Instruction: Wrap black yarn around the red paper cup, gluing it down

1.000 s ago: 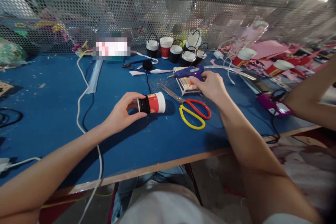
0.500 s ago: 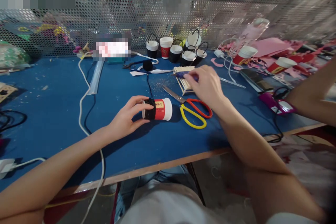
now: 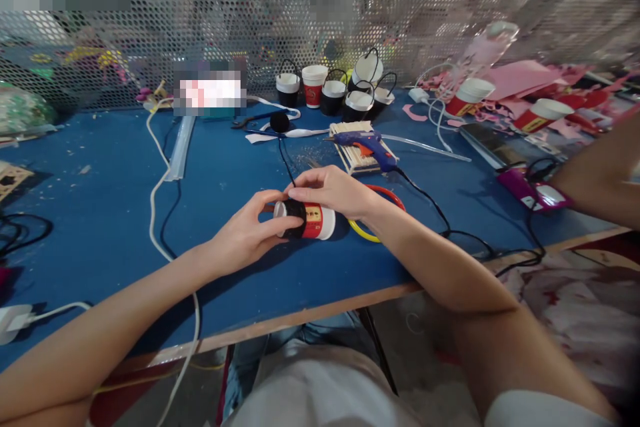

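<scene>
Left hand's [image 3: 250,230] grip curls round the cup [image 3: 314,221]; right hand's [image 3: 335,190] pinches the black cord [image 3: 285,159]. Blue surface [image 3: 280,283] separates cup from front edge [image 3: 310,316].

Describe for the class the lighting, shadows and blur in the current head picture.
Head view: bright spots glare at the top edge, right of centre; head view: shadow darkens the blue tabletop beside the left forearm; head view: pink paper scraps at right look softer than the red-and-white paper cup.
</scene>
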`<state>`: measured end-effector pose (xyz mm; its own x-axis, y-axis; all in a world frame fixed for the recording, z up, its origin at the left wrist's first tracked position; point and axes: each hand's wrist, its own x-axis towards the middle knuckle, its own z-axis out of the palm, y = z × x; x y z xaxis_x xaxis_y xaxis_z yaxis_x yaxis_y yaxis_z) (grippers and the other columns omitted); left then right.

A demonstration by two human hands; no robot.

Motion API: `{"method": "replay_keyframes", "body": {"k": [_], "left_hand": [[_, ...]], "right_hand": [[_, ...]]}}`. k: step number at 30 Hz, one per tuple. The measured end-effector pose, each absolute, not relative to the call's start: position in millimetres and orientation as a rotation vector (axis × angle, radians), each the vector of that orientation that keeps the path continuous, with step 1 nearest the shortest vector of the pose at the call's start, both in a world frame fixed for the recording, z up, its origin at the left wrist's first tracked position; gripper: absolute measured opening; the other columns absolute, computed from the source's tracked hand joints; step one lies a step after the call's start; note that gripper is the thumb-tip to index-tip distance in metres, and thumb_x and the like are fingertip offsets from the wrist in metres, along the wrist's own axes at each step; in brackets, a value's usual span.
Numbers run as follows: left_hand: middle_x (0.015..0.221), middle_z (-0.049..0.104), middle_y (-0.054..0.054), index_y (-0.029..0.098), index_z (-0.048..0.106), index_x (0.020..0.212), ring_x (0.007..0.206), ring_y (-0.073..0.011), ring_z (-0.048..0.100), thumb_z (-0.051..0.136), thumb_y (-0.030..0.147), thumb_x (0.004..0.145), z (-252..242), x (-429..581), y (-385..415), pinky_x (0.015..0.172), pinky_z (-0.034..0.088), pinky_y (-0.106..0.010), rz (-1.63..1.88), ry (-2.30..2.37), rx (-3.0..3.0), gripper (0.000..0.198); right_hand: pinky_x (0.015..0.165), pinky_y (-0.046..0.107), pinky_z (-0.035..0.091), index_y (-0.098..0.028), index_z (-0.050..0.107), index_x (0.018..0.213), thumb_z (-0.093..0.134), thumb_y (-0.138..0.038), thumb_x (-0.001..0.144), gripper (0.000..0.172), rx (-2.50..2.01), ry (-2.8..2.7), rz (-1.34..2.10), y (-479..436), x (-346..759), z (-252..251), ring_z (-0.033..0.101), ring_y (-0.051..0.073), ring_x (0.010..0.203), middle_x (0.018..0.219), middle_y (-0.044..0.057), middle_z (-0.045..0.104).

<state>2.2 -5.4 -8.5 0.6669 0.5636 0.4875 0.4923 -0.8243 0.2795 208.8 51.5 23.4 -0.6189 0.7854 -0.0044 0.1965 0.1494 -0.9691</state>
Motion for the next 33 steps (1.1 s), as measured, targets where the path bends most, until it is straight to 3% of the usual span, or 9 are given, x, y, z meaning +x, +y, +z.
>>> {"method": "replay_keyframes", "body": {"k": [6,11,15,33], "left_hand": [[0.116,0.039,-0.009,0.024,0.049,0.117,0.111,-0.0213,0.046,0.064,0.02,0.079,-3.4,3.5,-4.8,0.095,0.047,-0.042,0.906,0.893,2.449,0.041],[0.114,0.043,-0.008,0.024,0.043,0.125,0.097,-0.0167,0.054,0.067,0.025,0.076,-4.0,5.0,-4.3,0.084,0.054,-0.034,0.9,0.941,2.037,0.055],[0.112,0.047,-0.008,0.021,0.046,0.12,0.088,-0.0141,0.058,0.069,0.027,0.074,-6.8,5.4,-4.4,0.08,0.054,-0.032,0.854,0.982,1.896,0.051],[0.118,0.049,-0.012,0.02,0.047,0.121,0.107,-0.0215,0.053,0.066,0.023,0.076,-1.1,6.4,-6.3,0.087,0.053,-0.038,0.898,0.874,2.235,0.049]], "right_hand": [[0.074,0.027,0.046,-0.017,0.061,0.077,0.065,-0.038,0.074,0.021,-0.859,-1.744,1.415,50.4,212.6,20.5,0.057,0.011,0.076,0.079,0.0,0.064],[0.067,0.024,0.045,-0.017,0.057,0.075,0.062,-0.037,0.077,0.02,-0.848,-1.738,1.218,52.4,219.5,27.0,0.055,0.009,0.068,0.071,-0.002,0.061],[0.061,0.024,0.043,-0.017,0.053,0.072,0.059,-0.035,0.079,0.02,-0.895,-1.753,1.09,55.1,222.1,28.2,0.054,0.008,0.061,0.066,-0.002,0.06],[0.06,0.026,0.04,-0.019,0.049,0.068,0.055,-0.042,0.081,0.027,-0.973,-1.95,0.974,57.6,209.8,23.7,0.052,0.01,0.06,0.064,-0.001,0.059]]}}
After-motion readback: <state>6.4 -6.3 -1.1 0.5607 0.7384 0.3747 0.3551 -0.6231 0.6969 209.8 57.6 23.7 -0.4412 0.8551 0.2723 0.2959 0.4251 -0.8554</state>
